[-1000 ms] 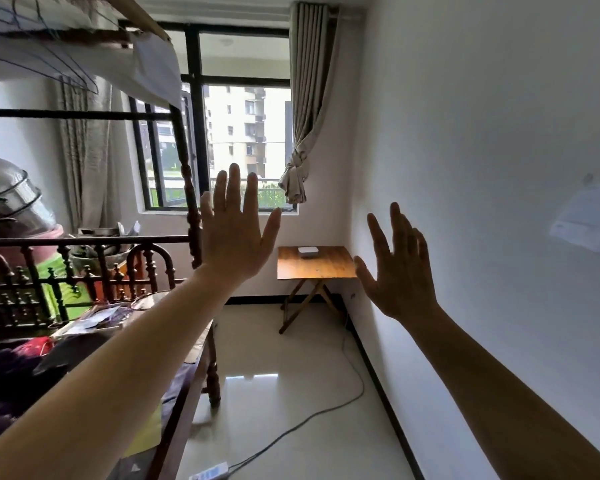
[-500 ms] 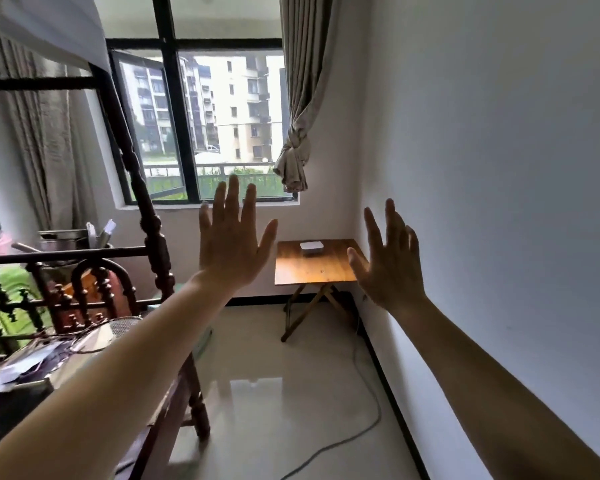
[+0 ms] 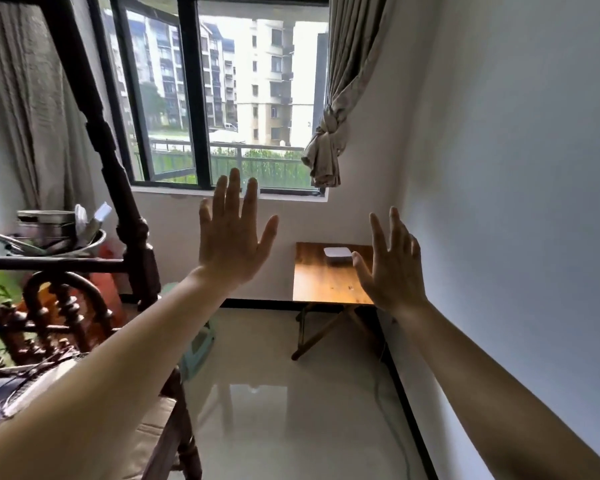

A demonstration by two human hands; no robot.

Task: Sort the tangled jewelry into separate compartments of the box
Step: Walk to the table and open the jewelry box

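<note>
Both arms are stretched out in front of me at chest height. My left hand (image 3: 232, 237) is raised with its back to me, fingers spread, holding nothing. My right hand (image 3: 392, 268) is also raised and spread, empty, and overlaps the far small table. A small white box (image 3: 336, 254) lies on that wooden folding table (image 3: 321, 282) against the far wall below the window. No jewelry can be made out at this distance.
A dark carved wooden bed frame (image 3: 132, 237) with clutter stands on the left. The white wall (image 3: 516, 202) runs along the right. A glossy tiled floor (image 3: 291, 410) with a cable (image 3: 392, 420) lies between. Window and tied curtain (image 3: 326, 147) are ahead.
The camera has moved forward toward the window and table, which now look larger. Both hands stay raised and spread, empty throughout.
</note>
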